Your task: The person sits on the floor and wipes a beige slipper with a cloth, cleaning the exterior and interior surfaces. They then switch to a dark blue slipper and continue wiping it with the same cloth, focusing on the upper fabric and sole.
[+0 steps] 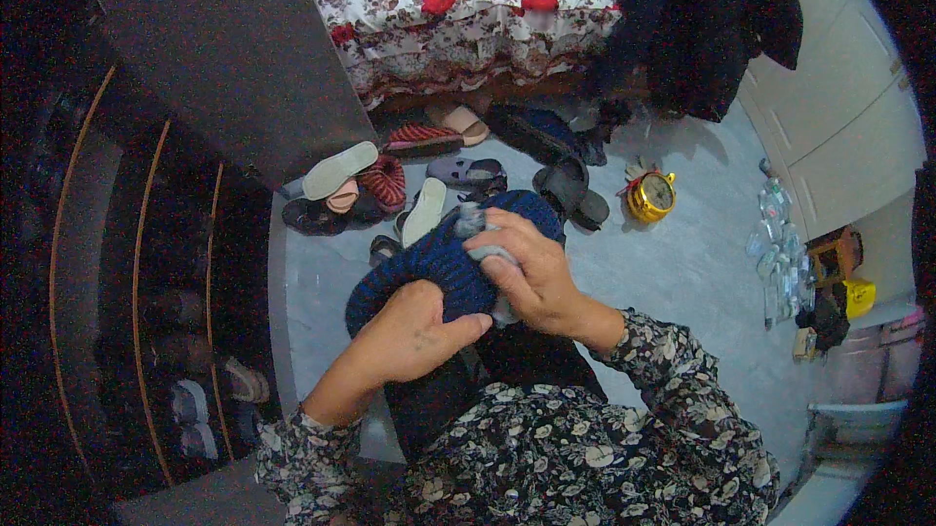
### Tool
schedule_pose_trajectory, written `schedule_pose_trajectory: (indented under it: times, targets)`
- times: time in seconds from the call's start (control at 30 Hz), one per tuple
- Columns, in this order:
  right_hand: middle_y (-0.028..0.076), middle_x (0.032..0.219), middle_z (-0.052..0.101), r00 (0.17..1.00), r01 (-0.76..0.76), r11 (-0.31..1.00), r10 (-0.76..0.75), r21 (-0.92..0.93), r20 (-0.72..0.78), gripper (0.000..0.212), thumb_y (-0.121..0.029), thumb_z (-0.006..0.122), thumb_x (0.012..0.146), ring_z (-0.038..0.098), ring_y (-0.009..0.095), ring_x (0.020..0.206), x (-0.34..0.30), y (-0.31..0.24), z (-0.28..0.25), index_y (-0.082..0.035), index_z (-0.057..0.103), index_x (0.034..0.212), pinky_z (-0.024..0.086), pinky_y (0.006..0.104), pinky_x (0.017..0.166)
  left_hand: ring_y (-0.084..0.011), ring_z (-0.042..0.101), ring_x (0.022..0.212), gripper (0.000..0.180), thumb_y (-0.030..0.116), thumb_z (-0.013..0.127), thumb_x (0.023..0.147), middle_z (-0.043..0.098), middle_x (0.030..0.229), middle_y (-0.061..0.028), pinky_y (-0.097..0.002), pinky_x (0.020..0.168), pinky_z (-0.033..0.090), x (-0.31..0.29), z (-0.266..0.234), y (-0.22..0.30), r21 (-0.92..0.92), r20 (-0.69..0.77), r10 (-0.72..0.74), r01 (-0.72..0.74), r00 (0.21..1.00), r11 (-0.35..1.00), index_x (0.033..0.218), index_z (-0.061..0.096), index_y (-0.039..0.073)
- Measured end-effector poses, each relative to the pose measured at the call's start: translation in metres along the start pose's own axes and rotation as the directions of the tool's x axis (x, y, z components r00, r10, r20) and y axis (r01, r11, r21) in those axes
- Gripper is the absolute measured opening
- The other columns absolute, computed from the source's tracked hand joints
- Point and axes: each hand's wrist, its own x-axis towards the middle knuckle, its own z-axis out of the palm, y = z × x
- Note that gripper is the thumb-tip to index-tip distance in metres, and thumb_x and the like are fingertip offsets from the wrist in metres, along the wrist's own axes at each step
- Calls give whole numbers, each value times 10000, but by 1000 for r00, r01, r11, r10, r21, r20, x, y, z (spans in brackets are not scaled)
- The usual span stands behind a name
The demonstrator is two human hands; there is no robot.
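A dark blue and black striped knitted slipper [414, 272] lies across my lap, its toe pointing up and to the right. My left hand [414, 331] grips it at the opening. The fingers there are tucked inside and hidden, while the thumb stays outside. My right hand [536, 277] is closed around a crumpled grey-white cloth [492, 253] and presses it against the slipper's upper. Just beyond the slipper, a white-soled shoe [425, 212] lies on the floor.
Several slippers and shoes, including a red striped slipper [388, 183] and a dark clog [585, 206], lie ahead. A gold round container [651, 196] stands right of them. Plastic bottles [775, 233] line the right side. Left is a shoe rack [141, 282]; a flowered bed [468, 9] stands beyond.
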Motion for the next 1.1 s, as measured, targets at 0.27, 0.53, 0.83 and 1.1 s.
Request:
schedule_pose_trajectory:
  times: [0.27,0.53,0.83,1.1]
  targets:
    - [186,1071,555,945,272,962,-274,40,180,274,-206,616,807,538,365,1021,38,-36,10,-68,611,1043,443,407,860,-314,601,976,328,227,618,777,625,1016,-180,-383,815,468,-10,0,9,5,5,63,-63,998,998,1022,596,10]
    - [166,950,587,960,61,980,-110,190,258,194,-158,533,869,573,343,920,52,-20,6,-21,597,991,453,388,811,-305,605,933,332,234,632,776,616,956,-197,-383,787,469,-4,-5,24,2,-49,-20,20,999,1000,996,589,-11]
    - [156,904,596,979,65,998,-59,-23,196,177,-164,524,881,578,338,902,36,14,-11,-16,613,919,452,379,810,-286,528,504,432,335,650,768,503,547,-187,-406,522,424,-4,1,1,57,-49,-6,9,999,998,624,529,-54]
    - [156,930,578,996,43,945,-65,-325,-56,174,-201,546,865,551,356,896,12,61,-24,-44,595,922,439,431,776,-292,499,475,504,377,666,754,459,521,-206,-407,511,424,0,-12,34,178,16,-205,199,979,964,607,510,-78]
